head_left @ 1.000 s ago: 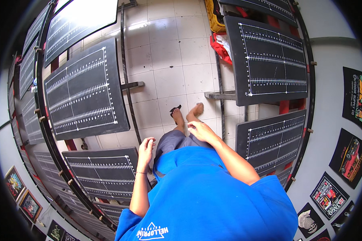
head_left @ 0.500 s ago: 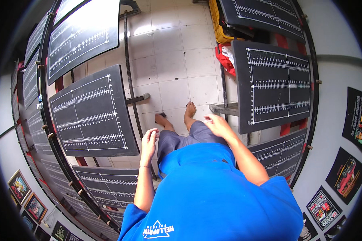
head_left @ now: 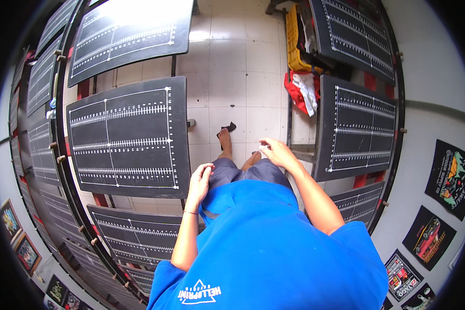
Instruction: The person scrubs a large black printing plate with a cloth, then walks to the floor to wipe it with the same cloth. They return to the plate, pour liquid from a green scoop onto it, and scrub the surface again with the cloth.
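Stepping forward since a second ago, both my feet have come nearer the black ruled platen [head_left: 126, 137], and it now lies just left of my left hand [head_left: 200, 178], its long axis running left to right. That hand hangs loosely curled, holding nothing; my right hand [head_left: 275, 151] is farther off, fingers pinched, on what I cannot tell. Well right of the platen, dark printed posters [head_left: 447, 173] hang on the wall.

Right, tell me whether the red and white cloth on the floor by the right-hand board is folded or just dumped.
Dumped, not folded. The red and white cloth lies crumpled in a loose heap on the tiled floor, beside the yellow crate, with uneven bunched edges.
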Demonstrator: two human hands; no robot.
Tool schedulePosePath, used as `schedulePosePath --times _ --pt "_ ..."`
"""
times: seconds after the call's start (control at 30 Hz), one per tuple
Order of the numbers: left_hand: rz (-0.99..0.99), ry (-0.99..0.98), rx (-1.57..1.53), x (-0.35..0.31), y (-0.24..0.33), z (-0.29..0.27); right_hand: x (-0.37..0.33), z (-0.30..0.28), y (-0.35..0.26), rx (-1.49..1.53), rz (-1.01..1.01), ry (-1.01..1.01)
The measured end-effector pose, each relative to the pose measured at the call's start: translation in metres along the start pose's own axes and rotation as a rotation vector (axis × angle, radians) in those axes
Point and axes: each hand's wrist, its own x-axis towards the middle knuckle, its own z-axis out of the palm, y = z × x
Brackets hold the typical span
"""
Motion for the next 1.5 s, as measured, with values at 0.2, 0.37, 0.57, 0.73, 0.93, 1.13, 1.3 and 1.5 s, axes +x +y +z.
schedulePosePath --times 0.2,0.37,0.57,0.73,0.93,1.13,1.3,1.5 --pt "-0.008 0.017 -0.088 -0.010 0.014 0.002 0.005 -0.006 0.021 -0.077 0.022 0.014" --pt "0.114 -0.045 0.246 0.005 0.041 0.007 -0.014 -0.025 0.048 -0.016 0.142 0.106" --pt "0.086 0.081 0.153 0.005 0.061 0.011 -0.006 -0.020 0.051 0.056 0.209 -0.058" --pt "-0.001 0.120 0.187 -0.014 0.051 0.017 0.016 -0.016 0.068 0.068 0.174 -0.096" --pt "0.103 0.087 0.268 0.027 0.050 0.027 0.000 -0.042 0.078 0.148 0.147 -0.009" --pt "0.064 0.162 0.222 0.020 0.064 0.025 0.052 -0.052 0.066 0.035 0.018 -0.020" --pt "-0.029 0.182 0.191 0.006 0.051 0.015 0.087 -0.034 0.027 0.148 -0.045 0.002" --pt "0.118 0.023 0.370 0.085 0.096 0.032 0.070 -0.032 0.002 0.037 0.017 -0.177"
